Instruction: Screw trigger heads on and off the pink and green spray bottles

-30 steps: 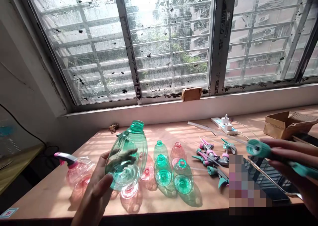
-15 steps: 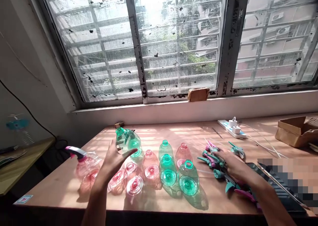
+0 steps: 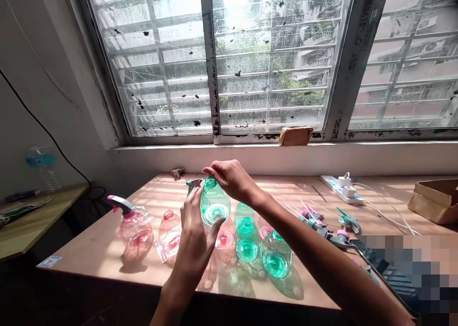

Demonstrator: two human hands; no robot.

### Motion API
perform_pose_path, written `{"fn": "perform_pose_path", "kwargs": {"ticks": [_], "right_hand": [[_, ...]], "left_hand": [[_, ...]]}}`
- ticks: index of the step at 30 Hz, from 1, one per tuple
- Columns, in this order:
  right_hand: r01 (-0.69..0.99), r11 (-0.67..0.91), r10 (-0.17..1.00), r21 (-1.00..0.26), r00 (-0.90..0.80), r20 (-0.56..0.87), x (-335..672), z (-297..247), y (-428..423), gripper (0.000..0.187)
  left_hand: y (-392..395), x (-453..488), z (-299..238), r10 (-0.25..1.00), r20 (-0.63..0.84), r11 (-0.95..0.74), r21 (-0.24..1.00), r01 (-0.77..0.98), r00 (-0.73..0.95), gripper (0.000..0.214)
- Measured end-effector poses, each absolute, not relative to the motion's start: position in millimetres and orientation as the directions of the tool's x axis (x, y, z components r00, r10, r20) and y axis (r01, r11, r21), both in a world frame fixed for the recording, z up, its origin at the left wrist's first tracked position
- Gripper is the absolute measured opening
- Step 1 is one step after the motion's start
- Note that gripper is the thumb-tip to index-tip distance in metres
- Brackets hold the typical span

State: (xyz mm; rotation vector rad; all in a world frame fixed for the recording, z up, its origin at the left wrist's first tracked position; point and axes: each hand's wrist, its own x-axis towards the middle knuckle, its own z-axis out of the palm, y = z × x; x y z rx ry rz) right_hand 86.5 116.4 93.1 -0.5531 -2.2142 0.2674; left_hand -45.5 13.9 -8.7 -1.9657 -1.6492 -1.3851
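A clear green bottle (image 3: 217, 199), its neck uncapped, is raised above the table, cradled between the fingers and thumb of my left hand (image 3: 195, 233). Right at its mouth are the closed fingers of my right hand (image 3: 229, 175); whatever they hold is hidden. Behind my left fingers shows a dark green trigger sprayer (image 3: 194, 185). Below stand more open green bottles (image 3: 246, 242) and pink bottles (image 3: 169, 235), partly covered by my hands and forearm. On the right lies a pile of green, pink and grey trigger heads (image 3: 315, 221), partly behind my right arm.
At the left stands a pink spray bottle (image 3: 136, 230) with its trigger head on. A power strip (image 3: 341, 190) with chargers and cables, an open cardboard box (image 3: 434, 202) and a dark flat device (image 3: 390, 273) lie to the right. The table's front edge (image 3: 250, 299) is close.
My right hand has left the pile of trigger heads and come left to the green bottle's mouth. My left hand has shifted right with that bottle. The view has turned slightly.
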Motion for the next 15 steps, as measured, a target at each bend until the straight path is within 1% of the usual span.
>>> {"fn": "perform_pose_path", "kwargs": {"ticks": [2, 3, 6, 7, 8, 10, 11, 12, 13, 14, 15], "right_hand": [[0.254, 0.896, 0.443, -0.365, -0.583, 0.681, 77.3, 96.0, 123.3, 0.047], [0.222, 0.912, 0.408, -0.345, -0.591, 0.696, 76.6, 97.1, 124.9, 0.048], [0.117, 0.968, 0.245, -0.221, -0.614, 0.75, 79.7, 100.8, 127.6, 0.038], [0.104, 0.977, 0.211, -0.188, -0.619, 0.756, 79.6, 102.2, 129.2, 0.034], [0.123, 0.978, 0.209, -0.17, -0.63, 0.748, 78.0, 103.5, 131.7, 0.031], [0.222, 0.961, 0.274, -0.167, -0.662, 0.697, 69.6, 104.2, 138.6, 0.027], [0.279, 0.946, 0.317, -0.167, -0.681, 0.66, 63.2, 103.1, 142.7, 0.027], [0.323, 0.933, 0.351, -0.162, -0.703, 0.618, 55.8, 100.5, 146.9, 0.026], [0.351, 0.923, 0.373, -0.155, -0.726, 0.578, 47.8, 96.3, 151.0, 0.026], [0.366, 0.919, 0.386, -0.149, -0.75, 0.538, 39.6, 90.7, 154.7, 0.025], [0.375, 0.916, 0.394, -0.143, -0.773, 0.498, 31.4, 83.6, 157.9, 0.024]], "left_hand": [[13.0, -41.7, -7.0, 0.612, 0.784, -0.356, 0.389, 0.85, -0.102, 0.076], [15.5, -42.0, -4.5, 0.592, 0.801, -0.367, 0.371, 0.853, -0.094, 0.074], [26.3, -46.3, 5.0, 0.517, 0.855, -0.386, 0.283, 0.878, -0.049, 0.07], [27.0, -46.7, 6.7, 0.49, 0.87, -0.373, 0.27, 0.888, -0.058, 0.072], [24.1, -45.3, 6.5, 0.456, 0.885, -0.352, 0.275, 0.895, -0.093, 0.077], [6.2, -35.3, -2.1, 0.388, 0.898, -0.308, 0.34, 0.889, -0.209, 0.093], [-8.5, -26.6, -10.8, 0.365, 0.902, -0.352, 0.364, 0.862, -0.231, 0.099], [-25.6, -15.7, -22.1, 0.439, 0.885, -0.459, 0.37, 0.808, -0.156, 0.101], [-43.7, -3.1, -35.3, 0.558, 0.829, -0.607, 0.38, 0.698, 0.034, 0.099], [-61.2, 10.6, -49.5, 0.636, 0.707, -0.73, 0.419, 0.54, 0.31, 0.093], [-76.6, 24.5, -63.7, 0.636, 0.626, -0.765, 0.434, 0.476, 0.451, 0.081]]}}
